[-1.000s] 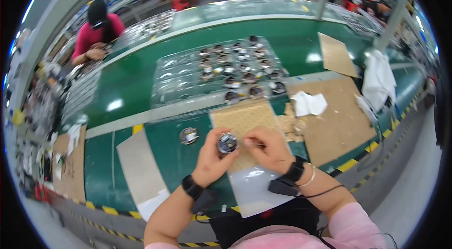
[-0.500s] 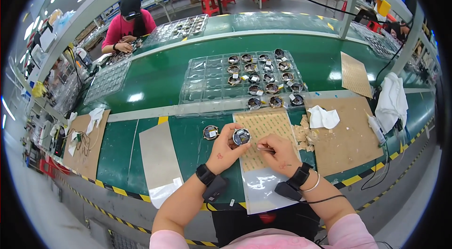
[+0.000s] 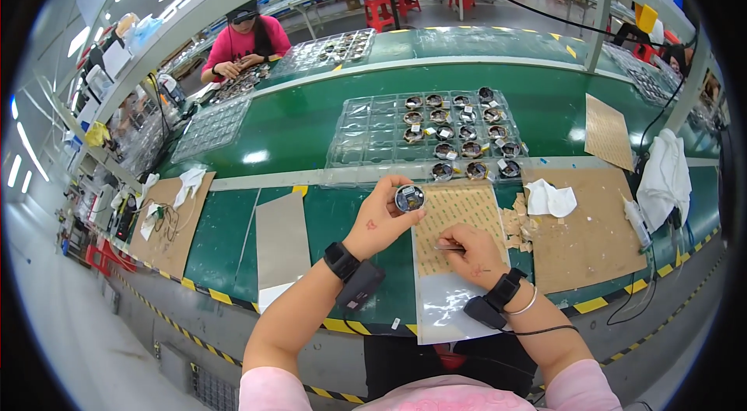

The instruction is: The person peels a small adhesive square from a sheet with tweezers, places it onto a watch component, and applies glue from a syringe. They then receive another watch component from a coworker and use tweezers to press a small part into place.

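Observation:
Between the fingers and thumb of my left hand (image 3: 383, 216) is a small round electronic module (image 3: 409, 198), its dark open face with circuit parts turned up. My left hand holds it above the top left edge of a tan adhesive sheet (image 3: 455, 205) with green print. My right hand (image 3: 471, 251) is closed over the lower part of that sheet. It grips thin metal tweezers (image 3: 449, 247), mostly hidden by the fingers, pointing left. A clear plastic tray (image 3: 362, 127) lies beyond my hands, with several similar round modules (image 3: 470, 149) in its right-hand pockets.
Torn backing scraps (image 3: 513, 224) lie beside a brown board (image 3: 587, 244) with a white cloth (image 3: 550, 199) on it. A grey sheet (image 3: 282, 236) lies to the left. A tube (image 3: 636, 222) and hanging white cloth (image 3: 665, 181) are at right. A co-worker (image 3: 247, 45) sits at far left.
My left hand has lifted the module up and away from my right hand. The view has shifted, and the loose module left of my hand no longer shows.

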A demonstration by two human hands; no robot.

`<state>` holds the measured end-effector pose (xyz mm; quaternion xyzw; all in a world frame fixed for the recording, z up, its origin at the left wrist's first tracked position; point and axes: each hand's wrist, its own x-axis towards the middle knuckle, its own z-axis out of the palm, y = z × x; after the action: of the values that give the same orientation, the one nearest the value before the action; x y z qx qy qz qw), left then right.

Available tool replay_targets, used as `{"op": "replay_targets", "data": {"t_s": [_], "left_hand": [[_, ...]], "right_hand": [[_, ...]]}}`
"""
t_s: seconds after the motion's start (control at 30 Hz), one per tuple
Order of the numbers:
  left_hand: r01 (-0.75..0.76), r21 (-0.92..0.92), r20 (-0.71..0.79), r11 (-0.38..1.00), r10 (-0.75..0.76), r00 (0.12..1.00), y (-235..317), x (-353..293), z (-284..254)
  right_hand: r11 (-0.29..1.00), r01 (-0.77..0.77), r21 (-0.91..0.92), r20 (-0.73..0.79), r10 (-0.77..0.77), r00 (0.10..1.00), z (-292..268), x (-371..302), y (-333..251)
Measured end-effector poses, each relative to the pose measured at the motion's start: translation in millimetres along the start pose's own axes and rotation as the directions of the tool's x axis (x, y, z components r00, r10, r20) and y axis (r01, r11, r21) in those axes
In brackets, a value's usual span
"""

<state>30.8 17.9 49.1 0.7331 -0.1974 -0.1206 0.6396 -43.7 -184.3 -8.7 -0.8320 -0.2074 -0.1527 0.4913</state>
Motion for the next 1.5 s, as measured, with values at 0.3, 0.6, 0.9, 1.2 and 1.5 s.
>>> {"op": "replay_targets", "data": {"t_s": [0.3,0.6,0.9,1.2,1.5], "left_hand": [[0.02,-0.1,-0.086,0.995,-0.029,0.996,16.1,1.3,-5.2],[-0.034,0.011,-0.188,0.999,0.036,0.982,10.3,-5.6,-76.4],[0.011,0.311,-0.434,0.95,0.131,0.891,-50.1,18.0,-194.1],[0.206,0.509,-0.565,0.836,0.143,0.813,-87.7,72.3,-255.1],[0.343,0.606,-0.558,0.718,0.077,0.826,-125.5,155.5,-298.2]], "right_hand": [[1.0,-0.027,-0.004,-0.007,0.027,1.0,0.0,-2.8,-1.9],[0.999,0.0,-0.041,-0.012,-0.001,1.0,-2.4,0.5,-5.2],[1.0,-0.013,-0.027,0.02,0.013,1.0,-0.2,1.1,-6.9],[0.997,-0.027,-0.075,0.053,0.031,0.998,-2.1,6.0,-10.4],[0.983,-0.135,-0.123,0.12,0.15,0.981,-0.6,10.1,-7.4]]}}
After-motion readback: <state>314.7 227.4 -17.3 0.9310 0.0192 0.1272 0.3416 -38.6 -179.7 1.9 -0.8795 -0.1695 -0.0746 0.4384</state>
